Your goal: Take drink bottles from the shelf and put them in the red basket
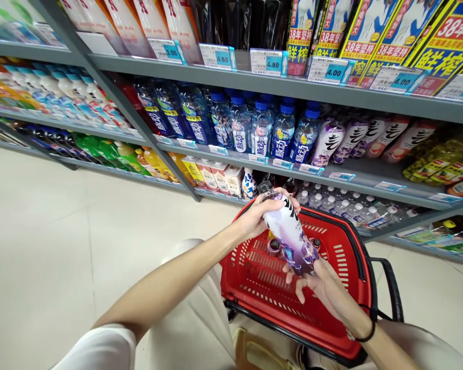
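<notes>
Item: 1 purple-and-white bottle (pixel 287 231), tilted, cap end up, above a red basket (pixel 281 308), outside it. In the basket: 2 dark-capped bottles (pixel 273 246), mostly hidden. On the shelf (pixel 324 173): similar bottles (pixel 329 141), upright in a row. Left hand (pixel 263 213): closed round the bottle near the cap, thumb across its front, forearm reaching forward. Right hand (pixel 321 285): supporting the base, fingers spread and curled beneath; 1 black wristband (pixel 367 336). Grip: 2-handed, holding the bottle.
</notes>
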The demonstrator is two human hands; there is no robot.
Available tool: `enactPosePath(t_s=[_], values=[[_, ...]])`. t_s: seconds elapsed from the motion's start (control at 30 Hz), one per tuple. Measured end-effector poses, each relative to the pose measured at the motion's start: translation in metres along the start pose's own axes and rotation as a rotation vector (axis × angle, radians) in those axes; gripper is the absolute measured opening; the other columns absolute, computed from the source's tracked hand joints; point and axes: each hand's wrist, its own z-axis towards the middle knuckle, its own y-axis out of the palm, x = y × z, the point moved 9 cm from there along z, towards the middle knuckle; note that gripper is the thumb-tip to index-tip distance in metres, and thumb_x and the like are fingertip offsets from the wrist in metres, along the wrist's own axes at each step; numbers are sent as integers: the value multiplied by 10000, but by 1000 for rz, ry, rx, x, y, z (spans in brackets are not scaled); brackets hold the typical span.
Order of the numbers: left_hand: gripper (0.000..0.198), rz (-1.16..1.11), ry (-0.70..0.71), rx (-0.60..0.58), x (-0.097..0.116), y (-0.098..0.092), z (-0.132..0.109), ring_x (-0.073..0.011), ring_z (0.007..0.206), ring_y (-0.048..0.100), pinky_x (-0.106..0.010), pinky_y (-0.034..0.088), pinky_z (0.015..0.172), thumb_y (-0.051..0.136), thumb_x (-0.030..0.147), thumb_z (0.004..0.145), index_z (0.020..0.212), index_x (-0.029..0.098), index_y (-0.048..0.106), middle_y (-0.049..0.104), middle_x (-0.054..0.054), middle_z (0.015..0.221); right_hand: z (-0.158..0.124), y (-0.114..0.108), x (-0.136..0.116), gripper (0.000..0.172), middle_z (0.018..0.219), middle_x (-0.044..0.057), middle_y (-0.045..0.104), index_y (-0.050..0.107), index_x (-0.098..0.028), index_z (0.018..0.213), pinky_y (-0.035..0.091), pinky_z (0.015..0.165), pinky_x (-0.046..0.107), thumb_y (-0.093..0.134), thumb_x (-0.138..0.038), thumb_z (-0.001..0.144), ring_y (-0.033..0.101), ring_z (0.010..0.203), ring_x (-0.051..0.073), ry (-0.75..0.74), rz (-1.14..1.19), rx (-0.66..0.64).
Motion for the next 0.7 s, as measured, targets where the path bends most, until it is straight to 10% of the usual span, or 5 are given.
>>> enactPosePath(t_s=[0.43,0.7], values=[[202,134,35,-38,4,4,-3,-204,871,660,-332,493,839,765,353,806,877,175,703,709,-71,934,-2,-11,4,469,950,-15,689,542,-292,1157,534,503,253,874,-329,828,565,524,87,-76,-129,145],[179,186,20,-82,6,10,-6,-207,829,647,-324,477,786,750,341,813,851,175,695,713,-76,902,-6,-16,8,576,1096,30,695,514,-292,1169,564,614,264,911,-273,753,670,739,151,-144,-265,281]])
